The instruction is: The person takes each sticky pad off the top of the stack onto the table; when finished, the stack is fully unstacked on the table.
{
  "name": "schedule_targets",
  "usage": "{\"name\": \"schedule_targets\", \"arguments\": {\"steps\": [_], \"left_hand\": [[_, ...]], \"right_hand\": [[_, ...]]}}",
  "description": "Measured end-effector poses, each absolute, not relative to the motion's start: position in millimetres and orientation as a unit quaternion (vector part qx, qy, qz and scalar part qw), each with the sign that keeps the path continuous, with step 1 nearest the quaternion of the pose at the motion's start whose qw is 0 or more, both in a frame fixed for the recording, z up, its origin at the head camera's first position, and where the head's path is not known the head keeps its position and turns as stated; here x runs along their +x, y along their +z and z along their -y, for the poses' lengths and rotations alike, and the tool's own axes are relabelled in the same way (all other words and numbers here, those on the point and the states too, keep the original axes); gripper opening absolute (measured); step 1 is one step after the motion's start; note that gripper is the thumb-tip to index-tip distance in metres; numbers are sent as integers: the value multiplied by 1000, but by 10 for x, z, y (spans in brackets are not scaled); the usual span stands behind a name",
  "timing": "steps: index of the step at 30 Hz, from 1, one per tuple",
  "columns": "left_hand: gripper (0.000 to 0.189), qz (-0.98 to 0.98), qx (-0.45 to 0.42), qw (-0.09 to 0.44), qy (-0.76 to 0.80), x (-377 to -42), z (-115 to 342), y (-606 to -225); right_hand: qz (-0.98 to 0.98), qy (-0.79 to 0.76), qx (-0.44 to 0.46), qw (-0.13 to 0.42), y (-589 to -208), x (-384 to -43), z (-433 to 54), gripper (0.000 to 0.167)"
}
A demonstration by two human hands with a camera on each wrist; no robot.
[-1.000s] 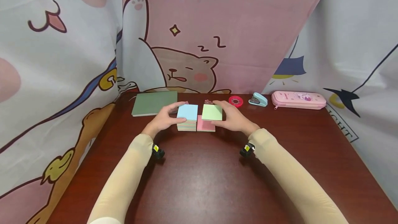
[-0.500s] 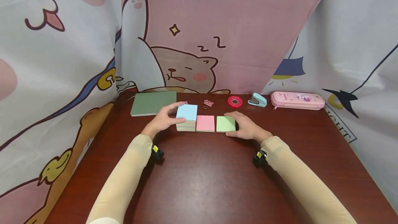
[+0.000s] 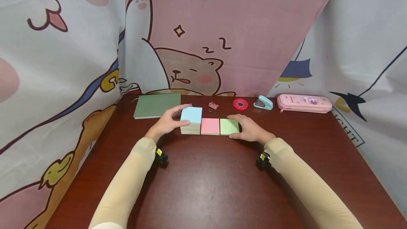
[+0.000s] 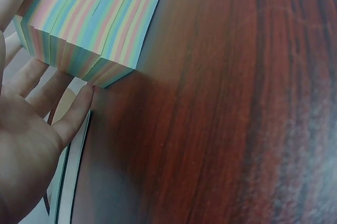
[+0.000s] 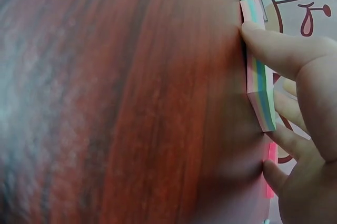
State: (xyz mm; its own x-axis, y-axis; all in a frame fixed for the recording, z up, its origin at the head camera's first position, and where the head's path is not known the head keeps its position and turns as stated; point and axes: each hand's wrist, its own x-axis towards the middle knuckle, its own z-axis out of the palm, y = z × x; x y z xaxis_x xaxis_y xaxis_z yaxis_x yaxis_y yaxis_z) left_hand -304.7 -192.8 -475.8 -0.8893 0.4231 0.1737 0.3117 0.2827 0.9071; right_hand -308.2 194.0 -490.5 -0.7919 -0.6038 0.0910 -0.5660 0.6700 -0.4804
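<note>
A tall stack of sticky notes point(image 3: 191, 116), blue on top with many-coloured layers at its sides, stands on the table. My left hand point(image 3: 166, 121) grips it from the left, thumb at the near side and fingers at the far side. Directly right of that stack lies a low pink-topped sticky note pad point(image 3: 210, 126). Beside it, in the same row, is a low green-topped sticky note pad point(image 3: 229, 127). My right hand point(image 3: 250, 128) holds this green pad between thumb and fingers from the right. In the right wrist view the thumb presses the striped side of the pad point(image 5: 259, 77).
Along the back of the brown table point(image 3: 197, 186) lie a green notebook point(image 3: 158, 105), a pink binder clip point(image 3: 213, 106), a red tape roll point(image 3: 240, 104), a light-blue stapler point(image 3: 264, 102) and a pink pencil case point(image 3: 304, 103). Printed curtains hang behind and at both sides.
My right hand has carried the green pad from above the pink pad to the right and down onto the table, then slid it slightly left. My left hand stays on the tall stack.
</note>
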Motion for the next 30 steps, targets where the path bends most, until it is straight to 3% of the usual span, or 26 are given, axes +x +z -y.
{"name": "schedule_targets", "arguments": {"steps": [9, 14, 20, 30], "left_hand": [[72, -799, 233, 48, 552, -3052, 1925, -4744], [72, -797, 234, 47, 554, -3035, 1925, -4765], [73, -799, 228, 44, 554, -3023, 1926, -4771], [70, -794, 228, 45, 562, -3017, 1924, -4774]], "right_hand": [[-915, -252, -312, 47, -4872, -3082, -1934, 84], [-911, -262, -317, 26, -4826, -3073, -1852, 88], [-897, -281, -340, -17, -4653, -3094, -1455, 89], [-882, -257, -394, -21, -4355, -3073, -626, 87]]}}
